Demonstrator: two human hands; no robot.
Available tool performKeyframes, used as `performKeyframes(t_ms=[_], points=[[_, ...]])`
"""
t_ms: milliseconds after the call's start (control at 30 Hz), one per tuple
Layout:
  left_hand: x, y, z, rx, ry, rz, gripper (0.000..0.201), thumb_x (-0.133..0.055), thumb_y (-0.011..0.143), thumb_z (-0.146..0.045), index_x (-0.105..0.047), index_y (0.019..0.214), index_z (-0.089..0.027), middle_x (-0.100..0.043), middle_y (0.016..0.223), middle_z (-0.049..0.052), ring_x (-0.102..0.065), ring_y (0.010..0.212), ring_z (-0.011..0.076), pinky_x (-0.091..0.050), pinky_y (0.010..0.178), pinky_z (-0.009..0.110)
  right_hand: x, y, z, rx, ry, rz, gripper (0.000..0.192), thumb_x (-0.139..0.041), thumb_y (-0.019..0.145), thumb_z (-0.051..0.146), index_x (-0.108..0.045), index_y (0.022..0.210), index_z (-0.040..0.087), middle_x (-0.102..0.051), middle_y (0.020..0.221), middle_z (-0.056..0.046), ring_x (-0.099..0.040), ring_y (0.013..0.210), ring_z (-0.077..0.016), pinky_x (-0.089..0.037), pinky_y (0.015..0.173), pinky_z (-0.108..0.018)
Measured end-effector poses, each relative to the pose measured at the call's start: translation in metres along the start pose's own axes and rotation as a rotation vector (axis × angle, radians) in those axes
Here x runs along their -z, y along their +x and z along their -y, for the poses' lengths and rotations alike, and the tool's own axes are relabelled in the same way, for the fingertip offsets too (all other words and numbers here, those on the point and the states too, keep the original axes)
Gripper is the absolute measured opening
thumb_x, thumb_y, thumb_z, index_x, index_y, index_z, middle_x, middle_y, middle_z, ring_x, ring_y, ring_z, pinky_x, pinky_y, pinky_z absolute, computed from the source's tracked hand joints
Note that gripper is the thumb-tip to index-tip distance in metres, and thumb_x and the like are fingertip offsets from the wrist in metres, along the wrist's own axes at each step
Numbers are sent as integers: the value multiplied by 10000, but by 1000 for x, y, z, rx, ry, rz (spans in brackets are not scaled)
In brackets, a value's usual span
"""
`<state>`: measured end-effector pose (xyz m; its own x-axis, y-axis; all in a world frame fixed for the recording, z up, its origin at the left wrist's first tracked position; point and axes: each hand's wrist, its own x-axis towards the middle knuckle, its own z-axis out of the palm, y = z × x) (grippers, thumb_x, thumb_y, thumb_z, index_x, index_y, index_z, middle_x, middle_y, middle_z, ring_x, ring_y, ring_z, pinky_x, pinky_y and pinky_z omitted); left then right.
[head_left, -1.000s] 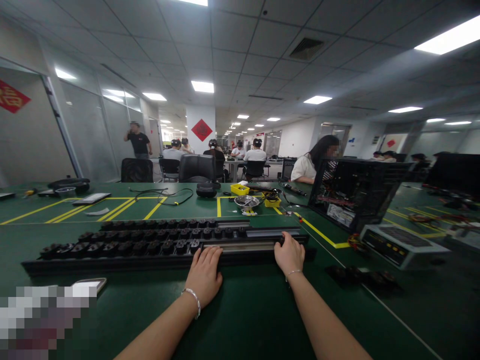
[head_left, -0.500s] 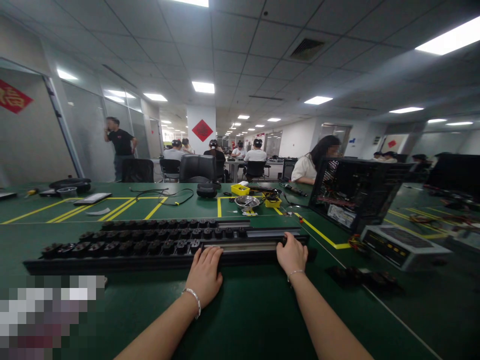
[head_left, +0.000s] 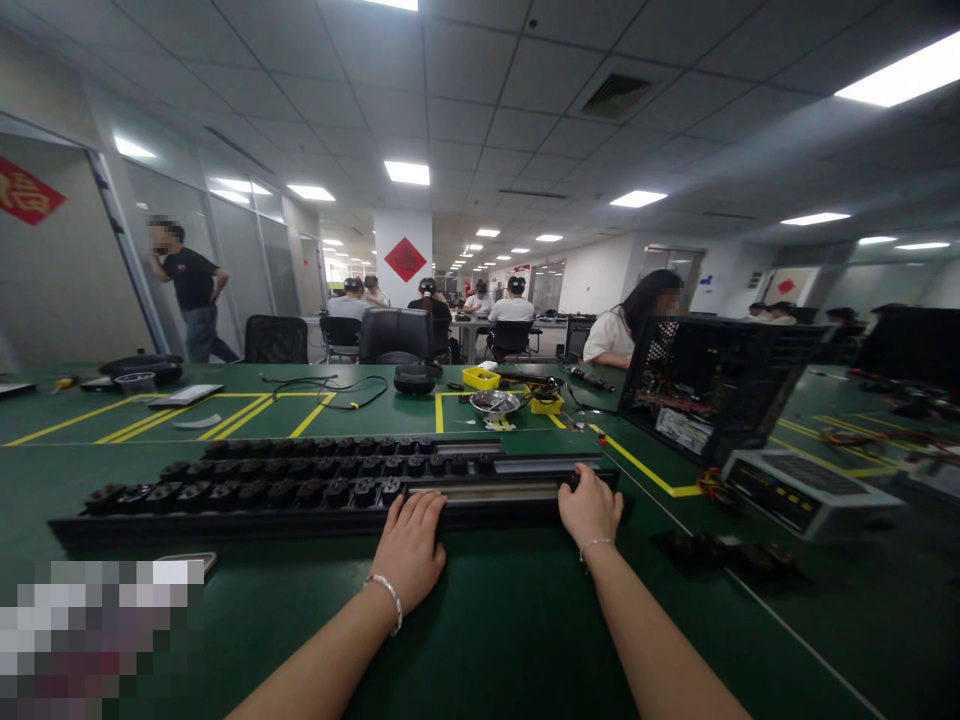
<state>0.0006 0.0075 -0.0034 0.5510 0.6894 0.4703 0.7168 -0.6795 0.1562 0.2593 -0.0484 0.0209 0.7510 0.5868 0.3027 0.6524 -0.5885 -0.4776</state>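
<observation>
On the green table lies a set of long black rails (head_left: 225, 530) side by side, bearing rows of small black knobbly parts (head_left: 309, 494). The right stretch of the front rail's pale channel (head_left: 495, 493) holds none of them. My left hand (head_left: 409, 545) rests across the front rail just past the last part, fingers stretched out together over its edge. At the rail's right end, my right hand (head_left: 590, 508) is curled, with thumb and forefinger about a small dark part mostly hidden by the fingers. Several loose black parts (head_left: 731, 555) lie to the right.
To the right stand an open computer case (head_left: 712, 385) and a power supply unit (head_left: 810, 490). A metal bowl (head_left: 493, 404), yellow trays (head_left: 480, 378), a black case (head_left: 414, 379) and cables (head_left: 322, 385) lie farther back. A co-worker (head_left: 619, 330) sits behind the computer case.
My right hand has shifted slightly to the right along the rail's end. My left hand has stayed in place. A person in the background has walked left.
</observation>
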Motion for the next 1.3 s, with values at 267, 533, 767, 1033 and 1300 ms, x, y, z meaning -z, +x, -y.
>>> performKeyframes(t_ms=[267, 533, 767, 1033, 1300], points=[[-2, 0, 1, -5, 7, -11, 540, -446, 711, -165, -446, 1249, -213, -506, 1297, 39, -379, 1246, 201, -158, 1112, 427, 1, 1, -1, -21, 12, 4, 454, -388, 799, 252, -440, 1246, 192, -541, 1227, -89, -370, 1230, -239, -99, 1064, -496], [-1, 1, 0, 1, -1, 0, 539, -457, 704, -166, -451, 1242, -201, -504, 1300, 43, -376, 1246, 205, -152, 1113, 431, 2, 8, -9, -86, 4, 2, 451, -401, 797, 291, -449, 1238, 210, -521, 1240, -92, -385, 1217, -257, -110, 1053, -533], [-1, 0, 1, -5, -2, -4, 541, -454, 712, -172, -442, 1251, -208, -504, 1299, 40, -377, 1245, 203, -162, 1109, 435, 2, 12, -15, -104, 9, 8, 459, -404, 802, 314, -433, 1250, 216, -501, 1255, -97, -367, 1232, -268, -139, 1047, -541], [-1, 1, 1, 3, -10, 0, 544, -452, 711, -173, -439, 1254, -203, -502, 1300, 37, -368, 1249, 200, -152, 1111, 433, 2, 12, -15, -95, 6, 9, 458, -415, 797, 313, -436, 1244, 218, -505, 1250, -94, -368, 1228, -266, -133, 1051, -541], [-3, 0, 1, -2, 3, -1, 541, -461, 712, -176, -439, 1252, -209, -503, 1299, 39, -373, 1248, 201, -157, 1110, 435, 2, 13, -16, -103, 30, 19, 475, -421, 791, 318, -416, 1257, 223, -507, 1249, -88, -367, 1231, -267, -133, 1050, -543]])
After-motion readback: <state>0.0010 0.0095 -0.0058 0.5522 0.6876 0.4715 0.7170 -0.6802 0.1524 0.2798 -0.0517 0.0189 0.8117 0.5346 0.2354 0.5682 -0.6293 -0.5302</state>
